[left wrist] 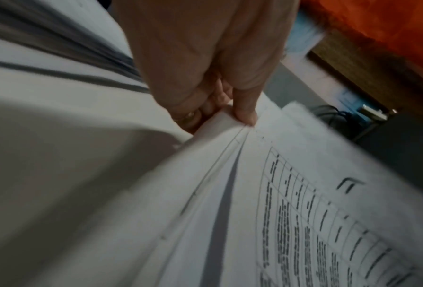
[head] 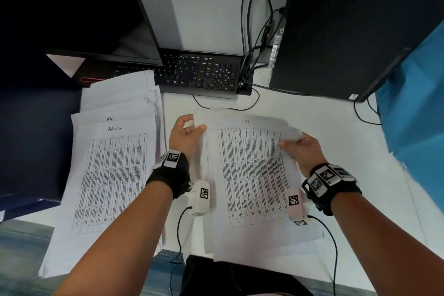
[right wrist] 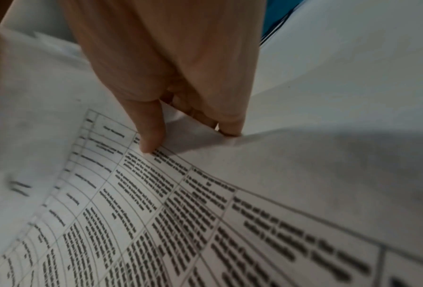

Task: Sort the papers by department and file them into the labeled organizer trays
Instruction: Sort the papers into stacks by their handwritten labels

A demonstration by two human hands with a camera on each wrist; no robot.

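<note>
Both hands, left hand (head: 185,133) and right hand (head: 301,149), pinch the printed stack's (head: 252,175) far corners, sorted piles (head: 113,163) lying at nine o'clock, nearer the left.

A stack of printed table sheets (head: 252,175) lies on the desk, top corners lifted; sorted piles (head: 113,166), marked "Admin" and "HR", overlap beside it.

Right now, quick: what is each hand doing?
Left hand: fingers pinch the left edge of the paper stack.
Right hand: fingers pinch the stack's upper right corner, lifting the top sheet.
</note>
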